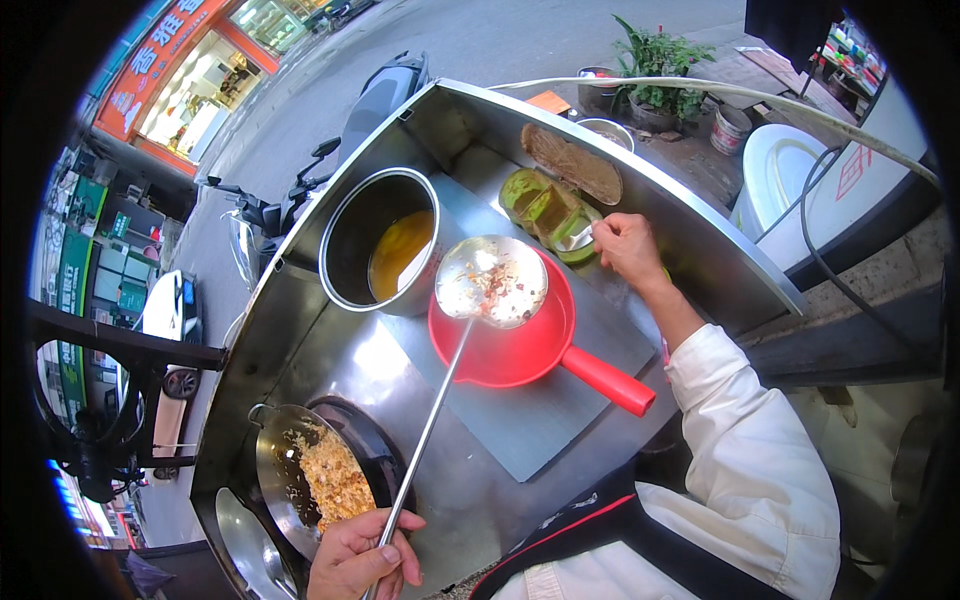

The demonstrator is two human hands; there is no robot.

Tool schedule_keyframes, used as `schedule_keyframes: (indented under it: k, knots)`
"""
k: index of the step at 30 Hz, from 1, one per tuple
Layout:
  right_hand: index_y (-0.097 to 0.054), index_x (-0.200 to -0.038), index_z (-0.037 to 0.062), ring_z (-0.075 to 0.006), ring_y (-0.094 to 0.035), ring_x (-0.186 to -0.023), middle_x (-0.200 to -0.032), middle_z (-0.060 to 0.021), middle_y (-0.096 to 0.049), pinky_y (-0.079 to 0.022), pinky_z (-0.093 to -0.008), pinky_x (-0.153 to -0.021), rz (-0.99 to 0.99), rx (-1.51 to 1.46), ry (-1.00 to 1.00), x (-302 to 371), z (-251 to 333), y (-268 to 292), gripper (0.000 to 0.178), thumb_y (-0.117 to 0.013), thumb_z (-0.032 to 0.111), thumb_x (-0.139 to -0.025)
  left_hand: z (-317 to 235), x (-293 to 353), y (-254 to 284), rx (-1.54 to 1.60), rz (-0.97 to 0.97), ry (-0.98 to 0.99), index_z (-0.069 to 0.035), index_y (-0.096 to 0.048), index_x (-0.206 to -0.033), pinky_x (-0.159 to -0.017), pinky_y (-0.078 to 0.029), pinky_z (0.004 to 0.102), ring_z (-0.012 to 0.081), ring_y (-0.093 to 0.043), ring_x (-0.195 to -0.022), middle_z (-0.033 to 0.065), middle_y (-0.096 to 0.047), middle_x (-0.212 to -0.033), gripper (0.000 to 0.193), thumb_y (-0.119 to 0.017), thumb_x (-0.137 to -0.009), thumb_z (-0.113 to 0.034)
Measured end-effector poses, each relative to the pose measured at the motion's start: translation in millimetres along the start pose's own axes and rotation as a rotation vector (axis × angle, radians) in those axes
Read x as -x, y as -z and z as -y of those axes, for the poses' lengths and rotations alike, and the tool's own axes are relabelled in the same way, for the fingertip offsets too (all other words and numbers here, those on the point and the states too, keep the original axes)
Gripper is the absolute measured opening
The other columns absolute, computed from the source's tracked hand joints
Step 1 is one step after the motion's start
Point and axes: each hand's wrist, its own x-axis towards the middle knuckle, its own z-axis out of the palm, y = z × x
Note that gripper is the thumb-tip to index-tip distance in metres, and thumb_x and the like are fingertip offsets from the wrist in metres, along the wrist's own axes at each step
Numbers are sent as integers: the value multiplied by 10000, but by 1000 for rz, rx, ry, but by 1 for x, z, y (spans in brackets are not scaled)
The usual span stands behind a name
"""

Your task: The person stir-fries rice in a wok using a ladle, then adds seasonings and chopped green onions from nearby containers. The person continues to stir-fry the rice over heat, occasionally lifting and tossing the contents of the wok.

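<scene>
My left hand (365,558) is closed round the long metal handle of a ladle (455,275). The ladle's round bowl, with small brown and reddish bits in it, hangs over a red plastic dipper (545,350) whose handle points to the lower right. Farther off, my right hand (628,245) pinches a small pale spoon (578,238), its tip in a green seasoning box (515,192) with several compartments. What the spoon carries is too small to tell. Near my left hand, a wok (275,470) holds fried rice (330,472).
Left of the dipper stands a deep metal pot (335,235) with yellowish liquid. A brown oblong board (570,163) leans by the seasoning box. Raised metal walls (690,225) border the stall counter. Beyond them are a scooter (385,105), a potted plant (660,70) and a white basin (780,175).
</scene>
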Motion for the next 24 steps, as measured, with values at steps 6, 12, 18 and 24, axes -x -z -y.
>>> schedule_keyframes:
  k: [6,12,18,24]
  knots:
    - [-608,-678,13,-68,-494,-412,-588,-20,-585,-351,-213,-368,-53,-160,-130,3,-1,13,280,-569,226,-855,-1,-1,-7,-21,-7,-2,171,-526,-1031,-351,-351,182,94,-437,-336,188,-615,-641,414,-564,-740,-121]
    - [-632,-751,7,-46,-464,-411,-597,-14,-574,-325,-194,-358,-95,-231,-40,19,27,28,264,-564,223,-887,-3,-8,-11,-63,46,26,166,-521,-1039,-357,-353,189,94,-440,-347,178,-611,-637,417,-553,-740,-123]
    - [-625,-740,-5,-56,-496,-436,-605,-14,-586,-364,-208,-390,-24,-206,154,44,70,31,237,-572,178,-879,-11,-22,-3,-79,277,137,67,-485,-1159,-419,-393,209,91,-484,-435,133,-621,-729,341,-471,-831,-28]
    - [-606,-759,-14,-291,-578,-592,-667,-162,-577,-457,-343,-540,60,265,796,64,86,21,60,-626,40,-777,-11,-26,-7,-83,307,158,56,-492,-1157,-418,-391,206,87,-482,-433,117,-620,-726,333,-480,-835,-25]
